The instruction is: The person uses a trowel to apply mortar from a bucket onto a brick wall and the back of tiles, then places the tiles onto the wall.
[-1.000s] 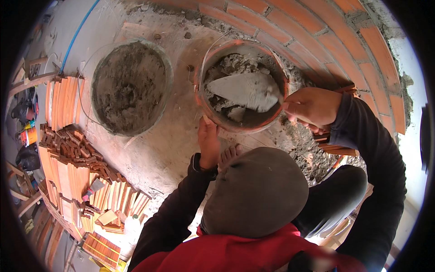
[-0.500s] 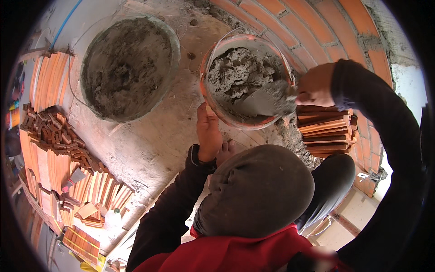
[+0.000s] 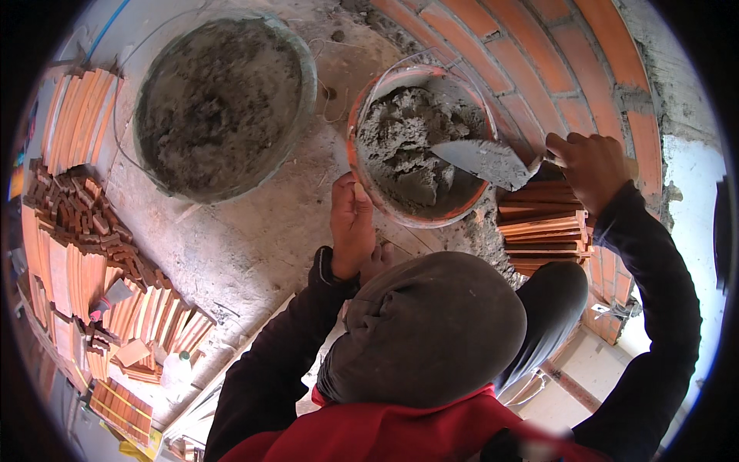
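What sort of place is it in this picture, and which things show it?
Probably a building site: there is a bare brick wall, a bucket of what looks like mortar, and a trowel in the right hand.

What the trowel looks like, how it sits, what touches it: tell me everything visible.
The trowel has a long, tapering grey blade, metallic-looking and unevenly smeared. The right hand grips its handle, which is mostly hidden. The blade points left across the right side of the orange bucket, its tip over the mortar inside; whether it touches either is unclear.
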Demonstrator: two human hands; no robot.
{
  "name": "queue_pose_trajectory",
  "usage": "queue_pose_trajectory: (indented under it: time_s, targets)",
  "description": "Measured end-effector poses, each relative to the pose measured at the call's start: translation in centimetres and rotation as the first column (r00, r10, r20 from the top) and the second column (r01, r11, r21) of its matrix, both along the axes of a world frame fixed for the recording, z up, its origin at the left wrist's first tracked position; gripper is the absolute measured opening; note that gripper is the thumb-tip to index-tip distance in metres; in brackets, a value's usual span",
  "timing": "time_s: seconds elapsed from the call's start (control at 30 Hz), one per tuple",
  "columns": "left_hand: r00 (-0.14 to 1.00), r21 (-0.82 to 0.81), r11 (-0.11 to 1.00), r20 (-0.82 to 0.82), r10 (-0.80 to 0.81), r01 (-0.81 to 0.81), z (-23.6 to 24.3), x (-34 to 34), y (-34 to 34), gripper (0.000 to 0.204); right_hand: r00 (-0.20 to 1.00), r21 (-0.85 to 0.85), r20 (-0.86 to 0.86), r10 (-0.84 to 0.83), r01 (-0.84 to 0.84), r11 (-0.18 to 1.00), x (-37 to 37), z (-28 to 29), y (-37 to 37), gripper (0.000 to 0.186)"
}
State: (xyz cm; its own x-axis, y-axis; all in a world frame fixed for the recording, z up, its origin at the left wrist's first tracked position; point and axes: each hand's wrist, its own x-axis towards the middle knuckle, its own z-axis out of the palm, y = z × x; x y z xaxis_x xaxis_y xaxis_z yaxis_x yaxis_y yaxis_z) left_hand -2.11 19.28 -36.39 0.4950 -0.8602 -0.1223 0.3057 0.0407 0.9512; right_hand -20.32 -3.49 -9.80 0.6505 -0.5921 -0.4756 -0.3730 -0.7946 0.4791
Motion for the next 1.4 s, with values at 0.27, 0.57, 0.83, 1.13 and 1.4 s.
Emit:
queue_pose_trajectory:
  time_s: [0.27, 0.57, 0.83, 1.13, 1.4]
  targets:
    - [1.0, -0.002, 1.0, -0.016, -0.013, 0.013, 0.4, -0.2, -0.4, 0.033, 0.999, 0.087, 0.02, 0.036, -0.037, 0.995, -0.8, -3.5, 0.2, 0.024]
    - [0.999, 0.056, 0.998, 0.021, -0.042, 0.04, 1.0, 0.2, -0.1, 0.036, 0.996, 0.136, 0.083, 0.041, -0.052, 0.989, -1.2, -3.3, 1.1, 0.019]
    - [0.999, 0.052, 0.999, -0.043, 0.004, -0.001, 1.1, -0.3, -0.4, 0.035, 0.981, 0.344, 0.163, -0.11, 0.049, 0.938, -1.3, -7.0, 1.8, 0.024]
    - [0.997, 0.099, 0.994, 0.076, 0.027, -0.034, 1.1, 0.0, -0.4, 0.026, 0.883, 0.605, 0.053, -0.467, 0.344, 0.718, -3.4, -9.4, 4.7, 0.033]
    - [0.992, 0.165, 0.982, 0.072, -0.108, 0.095, 0.2, 0.9, 0.5, 0.035, 0.518, 0.783, 0.193, -0.833, 0.43, 0.449, -6.2, -14.8, 10.0, 0.035]
